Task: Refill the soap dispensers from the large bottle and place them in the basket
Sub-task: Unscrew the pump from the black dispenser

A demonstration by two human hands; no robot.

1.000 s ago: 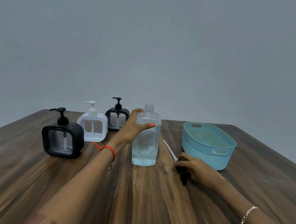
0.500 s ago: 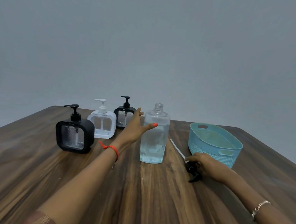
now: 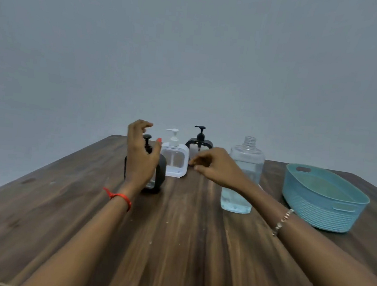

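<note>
- Plain grey-blue wall (image 3: 191,51) behind a dark wood-grain table (image 3: 184,246), seen from the head camera of a person reaching forward with both arms.
- Three square soap dispensers stand at the far left of the table: near black dispenser (image 3: 161,170), white dispenser (image 3: 174,162) just behind it, far black dispenser (image 3: 200,141) further back. All have their pumps on.
- Left hand (image 3: 141,159) is raised in front of the near black dispenser, fingers and thumb spread and curved either side of its pump (image 3: 147,142). It looks released, not gripping; contact cannot be told.
- Right hand (image 3: 215,168) hovers above the table between the dispensers and the large bottle (image 3: 245,169), fingers loosely curled, with nothing seen in it.
- Large bottle stands upright to the right, neck uncapped, pale blue liquid in it.
- Teal basket (image 3: 322,202) sits at the far right, well apart from the dispensers, nothing visible inside.
- Handling, as a judgement: the dispensers look like rigid, light plastic. Steady the body by its flat sides and twist the pump collar; the pump head would likely sink if lifted by it.
- The bottle is probably heavier and will slosh. Its smooth sides may be slippery, so wrap a hand round the wide middle and keep the open neck upright until pouring.
</note>
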